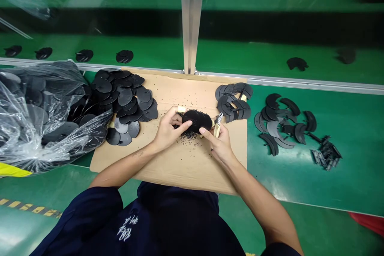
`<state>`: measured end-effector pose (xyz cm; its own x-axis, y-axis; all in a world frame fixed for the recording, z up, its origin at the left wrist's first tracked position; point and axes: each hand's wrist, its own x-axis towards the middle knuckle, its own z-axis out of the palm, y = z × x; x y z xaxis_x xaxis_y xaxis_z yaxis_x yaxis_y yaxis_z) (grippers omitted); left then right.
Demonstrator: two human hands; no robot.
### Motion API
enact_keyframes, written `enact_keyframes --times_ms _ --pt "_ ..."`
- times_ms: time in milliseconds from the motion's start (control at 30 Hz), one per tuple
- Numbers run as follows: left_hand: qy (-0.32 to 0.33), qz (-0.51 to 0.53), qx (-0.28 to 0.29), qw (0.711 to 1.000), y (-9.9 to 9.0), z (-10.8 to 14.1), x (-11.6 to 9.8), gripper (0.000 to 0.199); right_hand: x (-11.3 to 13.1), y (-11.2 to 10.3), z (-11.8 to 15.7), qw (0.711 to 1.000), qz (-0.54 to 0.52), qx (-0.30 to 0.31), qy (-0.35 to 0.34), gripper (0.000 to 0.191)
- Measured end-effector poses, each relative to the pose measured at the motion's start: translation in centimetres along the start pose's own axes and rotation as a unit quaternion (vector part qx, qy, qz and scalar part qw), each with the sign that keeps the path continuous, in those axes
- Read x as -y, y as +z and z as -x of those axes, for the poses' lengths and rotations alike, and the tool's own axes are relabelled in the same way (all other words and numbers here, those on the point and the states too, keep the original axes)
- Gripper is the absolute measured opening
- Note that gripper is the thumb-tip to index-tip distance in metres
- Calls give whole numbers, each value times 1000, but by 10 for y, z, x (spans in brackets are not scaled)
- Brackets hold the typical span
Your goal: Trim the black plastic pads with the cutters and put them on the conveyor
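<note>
My left hand (174, 126) is closed on a small fanned stack of round black plastic discs (196, 121), thumb on top. A pale finger cot covers one of its fingertips. In my right hand (220, 144) is a pair of nippers (217, 126) with pale yellow handles, jaws pointing up and away. The right thumb also touches the right edge of the discs. Tiny black scraps (188, 138) lie scattered below the hands on a cardboard sheet (168, 164). A heap of similar black discs (129, 98) lies to the left of my left hand.
At far left a clear plastic bag (54, 128) bulges with black discs. Curved black pieces (234, 102) sit at the cardboard's right edge. More crescent pieces (277, 124) and small dark parts (327, 154) lie on the green table. A metal post (192, 20) rises behind.
</note>
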<state>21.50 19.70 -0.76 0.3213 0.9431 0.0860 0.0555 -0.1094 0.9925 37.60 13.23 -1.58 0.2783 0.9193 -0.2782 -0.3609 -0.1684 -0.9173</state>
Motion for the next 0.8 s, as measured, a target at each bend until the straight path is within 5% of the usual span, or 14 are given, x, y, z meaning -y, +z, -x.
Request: enact_keyframes --times_ms 167,267,467,600,667,800 --pt "33 31 57 997 -4 -2 1 29 2 -1 0 998 44 17 -34 46" --pt "94 -56 64 992 -13 -2 -3 23 9 -4 1 979 158 15 -125 34" --pt "284 -243 103 922 -23 1 -11 20 18 -14 -1 863 360 46 -351 21" --pt "307 -261 103 909 -22 2 -8 27 15 -18 -2 802 429 63 -411 7" --pt "290 -225 105 924 -22 2 -9 27 15 -17 -1 802 429 66 -411 4" --pt "243 -143 131 950 -22 0 -13 27 14 -13 5 850 363 80 -373 4"
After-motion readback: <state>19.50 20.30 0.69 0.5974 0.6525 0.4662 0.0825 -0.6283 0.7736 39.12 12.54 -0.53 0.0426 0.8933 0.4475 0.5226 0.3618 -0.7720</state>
